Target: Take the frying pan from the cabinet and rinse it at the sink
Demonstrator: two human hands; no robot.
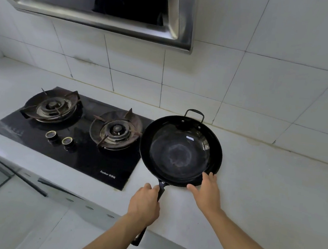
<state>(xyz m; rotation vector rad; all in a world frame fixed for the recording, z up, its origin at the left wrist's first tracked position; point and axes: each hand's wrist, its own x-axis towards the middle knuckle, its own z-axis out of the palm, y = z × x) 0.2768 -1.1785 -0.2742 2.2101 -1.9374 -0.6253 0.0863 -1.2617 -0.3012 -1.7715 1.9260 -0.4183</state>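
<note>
The left hand [144, 204] is clenched round the pan's [180, 150] long handle [160, 190], close to where it joins the bowl. The right hand [205, 190] lies with fingers spread and fairly straight against the near rim of the pan, thumb stretched out to the left. The dark pan sits on the white counter [263, 193] near its front edge, just right of the stove [78, 151], its small loop handle [194, 114] pointing at the tiled back wall [245, 82]. The stove has two burners and two knobs. A steel hood [110, 15] hangs above.
</note>
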